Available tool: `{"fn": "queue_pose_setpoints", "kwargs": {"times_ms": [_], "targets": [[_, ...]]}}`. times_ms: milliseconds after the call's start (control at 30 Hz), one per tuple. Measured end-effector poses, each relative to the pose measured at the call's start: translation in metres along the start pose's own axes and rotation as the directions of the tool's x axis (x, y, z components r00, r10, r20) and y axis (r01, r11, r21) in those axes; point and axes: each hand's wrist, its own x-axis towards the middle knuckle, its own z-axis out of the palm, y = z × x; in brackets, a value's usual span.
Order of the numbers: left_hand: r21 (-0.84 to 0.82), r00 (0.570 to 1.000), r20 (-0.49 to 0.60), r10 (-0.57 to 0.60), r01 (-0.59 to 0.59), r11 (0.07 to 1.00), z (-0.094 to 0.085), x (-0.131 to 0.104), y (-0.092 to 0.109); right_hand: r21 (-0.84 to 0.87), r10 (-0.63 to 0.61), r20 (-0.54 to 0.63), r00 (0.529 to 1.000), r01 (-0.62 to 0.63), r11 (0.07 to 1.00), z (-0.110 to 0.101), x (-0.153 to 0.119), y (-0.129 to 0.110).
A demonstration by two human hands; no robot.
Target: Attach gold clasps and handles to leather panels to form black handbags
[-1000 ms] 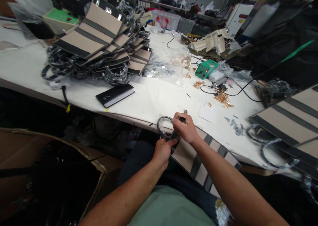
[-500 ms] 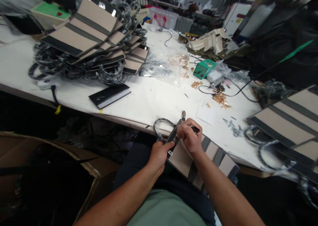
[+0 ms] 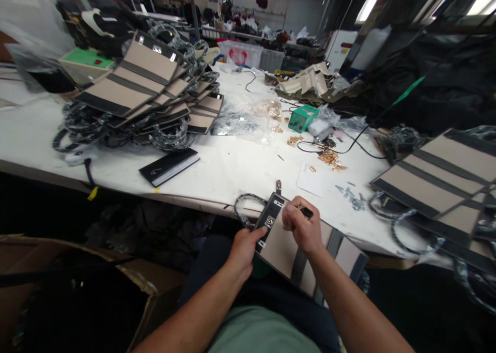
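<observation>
A beige panel with dark bands (image 3: pixel 282 244) lies slanted across my lap against the table edge. My left hand (image 3: pixel 246 244) grips its left edge, thumb on the dark strip beside a small square metal fitting (image 3: pixel 269 221). Closed around a dark-handled tool (image 3: pixel 306 212), my right hand (image 3: pixel 304 224) is over the panel, just right of the strip; the tool's tip is hidden. A wrapped ring handle (image 3: pixel 248 197) sticks out at the panel's upper left. Beyond the panel's top corner, a small metal-ended tab (image 3: pixel 278 186) rests on the table.
Similar panels (image 3: pixel 132 79) are piled at the left, with more (image 3: pixel 434 177) at the right. A black booklet (image 3: pixel 168 168), a green box (image 3: pixel 303 118), gold fittings (image 3: pixel 329 157) and grey pieces (image 3: pixel 352 198) are on the white table (image 3: pixel 240 164). An open carton (image 3: pixel 151 291) stands lower left.
My right hand has moved back to the right from the dark strip with the tool, uncovering the metal fitting. The camera view has tilted up, showing more of the room behind.
</observation>
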Motion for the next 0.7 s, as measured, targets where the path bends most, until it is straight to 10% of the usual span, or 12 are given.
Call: {"fn": "queue_pose_setpoints", "kwargs": {"times_ms": [233,400,533,633,700], "targets": [[0.233,0.935,0.181,0.304,-0.341,0.911,0.009,-0.053,0.060,-0.266,0.022,-0.116,0.993,-0.052,0.962,-0.051,-0.041,-0.070],[0.062,0.929,0.209,0.306,-0.325,0.944,0.031,-0.092,0.104,-0.589,-0.373,0.159,0.914,0.391,0.707,-0.030,-0.067,-0.106],[0.053,0.886,0.257,0.385,-0.410,0.910,0.044,-0.130,0.120,-0.707,-0.462,0.231,0.856,0.474,0.524,-0.007,-0.078,-0.107],[0.160,0.803,0.308,0.509,-0.572,0.805,0.046,-0.159,0.123,-0.585,-0.545,0.156,0.824,0.522,0.621,-0.012,-0.076,-0.124],[0.241,0.694,0.289,0.659,-0.719,0.652,0.039,-0.173,0.120,-0.417,-0.465,-0.023,0.885,0.414,0.809,-0.022,-0.071,-0.143]]}}
